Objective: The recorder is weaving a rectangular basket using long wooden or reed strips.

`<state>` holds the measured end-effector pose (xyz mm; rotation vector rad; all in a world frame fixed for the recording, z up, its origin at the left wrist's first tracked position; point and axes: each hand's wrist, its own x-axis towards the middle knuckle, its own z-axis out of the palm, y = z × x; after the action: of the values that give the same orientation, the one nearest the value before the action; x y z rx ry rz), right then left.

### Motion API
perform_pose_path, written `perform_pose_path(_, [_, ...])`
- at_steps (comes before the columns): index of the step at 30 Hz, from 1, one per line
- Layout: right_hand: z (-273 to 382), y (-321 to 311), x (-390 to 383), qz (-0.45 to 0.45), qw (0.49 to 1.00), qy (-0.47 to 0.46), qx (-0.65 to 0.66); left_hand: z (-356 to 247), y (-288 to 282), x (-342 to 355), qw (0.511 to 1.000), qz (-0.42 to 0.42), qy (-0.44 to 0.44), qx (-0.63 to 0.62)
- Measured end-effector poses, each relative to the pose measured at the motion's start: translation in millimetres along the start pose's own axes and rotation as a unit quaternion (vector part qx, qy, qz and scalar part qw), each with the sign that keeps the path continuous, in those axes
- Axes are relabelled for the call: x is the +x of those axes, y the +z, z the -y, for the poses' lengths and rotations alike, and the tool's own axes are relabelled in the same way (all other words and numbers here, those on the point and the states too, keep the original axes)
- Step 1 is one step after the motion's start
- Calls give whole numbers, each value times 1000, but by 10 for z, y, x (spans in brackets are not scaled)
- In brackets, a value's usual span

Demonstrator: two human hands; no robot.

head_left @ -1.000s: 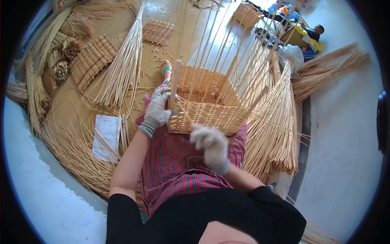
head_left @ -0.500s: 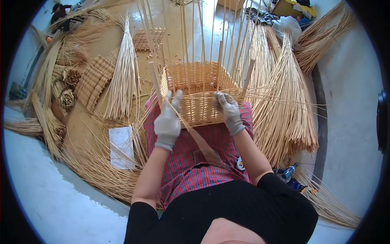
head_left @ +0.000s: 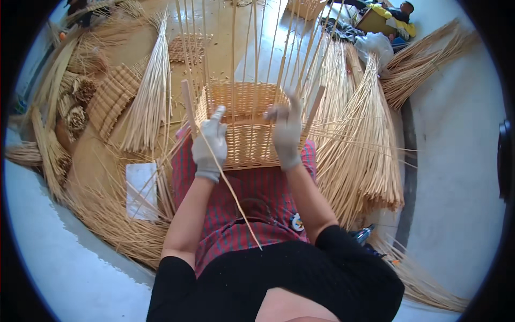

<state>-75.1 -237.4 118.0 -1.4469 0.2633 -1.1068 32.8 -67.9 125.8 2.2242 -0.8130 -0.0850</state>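
Note:
A rectangular, open-topped wicker basket [head_left: 249,145] rests on my lap, with tall thin stakes rising from its walls. My left hand [head_left: 210,147], in a pale work glove, is closed at the front left rim, one digit pointing up; the other fingertips are partly hidden. A long wicker strand [head_left: 236,198] runs across the back of this hand and hangs down over my lap. My right hand [head_left: 287,131], also gloved, is beside the front right of the rim. Its fingers are apart and blurred by motion. Flat wooden sticks [head_left: 313,114] stand upright at the front corners.
Large bundles of wicker rods [head_left: 365,155] lie to the right, their loose ends crossing toward the basket. More bundles [head_left: 147,102] and a woven panel [head_left: 112,96] are at the left. A white sheet [head_left: 141,190] lies by my left forearm. A person [head_left: 405,9] is at the far right.
My right hand has lifted its fingers away from the rim. The strand by my left hand now lies over its back. The whole view has shifted slightly, with the basket further left.

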Motion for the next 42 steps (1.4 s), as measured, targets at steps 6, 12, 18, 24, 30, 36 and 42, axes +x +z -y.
perform_pose_path(6, [283, 77, 150, 76, 893, -135, -423, -203, 474, -421, 978, 32, 154, 140])
perform_pose_path(12, [189, -465, 92, -45, 982, -35, -180, -251, 726, -224, 960, -2, 173, 219])
perform_pose_path(18, [500, -50, -908, -124, 964, 206, -111, -242, 476, -382, 976, -18, 111, -188])
perform_pose_path(24, [554, 944, -901, 320, 910, -92, -248, 783, 331, -566, 965, -222, 26, -139])
perform_pose_path(30, [443, 1721, -741, 355, 839, -221, -349, 938, 178, -210, 770, -152, -29, -619])
perform_pose_path(36, [607, 1576, -591, 285, 887, -193, -307, 674, -201, 46, 963, -140, 79, -217])
perform_pose_path(42, [511, 876, -1129, 320, 919, 31, -228, 962, -520, 274, 947, 134, 89, -277])
